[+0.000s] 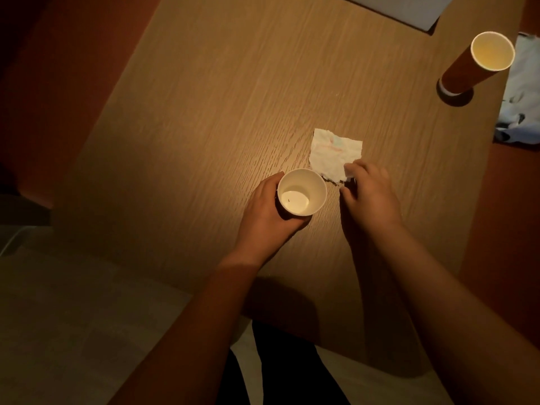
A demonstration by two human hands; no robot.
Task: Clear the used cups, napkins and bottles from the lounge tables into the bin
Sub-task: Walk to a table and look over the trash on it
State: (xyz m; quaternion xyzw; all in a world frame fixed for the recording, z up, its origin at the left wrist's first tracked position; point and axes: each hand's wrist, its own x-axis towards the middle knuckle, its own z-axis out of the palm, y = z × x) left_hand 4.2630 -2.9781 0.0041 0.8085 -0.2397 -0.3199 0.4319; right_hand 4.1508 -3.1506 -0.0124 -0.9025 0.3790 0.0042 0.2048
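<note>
Nearest, at six o'clock, two bare forearms reach over the edge of the wooden table (222, 92). The left hand (267, 220) wraps round the small white cup (295, 200) from its seven o'clock side, holding it upright, mouth up. That probably keeps any dregs from spilling. Just beside it at three o'clock, the right hand (372, 197) has curled fingertips pinching the near corner of the napkin (336, 150), which otherwise lies flat on the wood. A corner pinch is likely the easiest way to lift such thin paper. Farther off, at two o'clock, a tall orange cup (473, 68) stands uncollected, with crumpled blue-white material (521, 92) beyond it at the table's edge. A pale sheet (409, 7) lies at one o'clock. No bin is in view.
</note>
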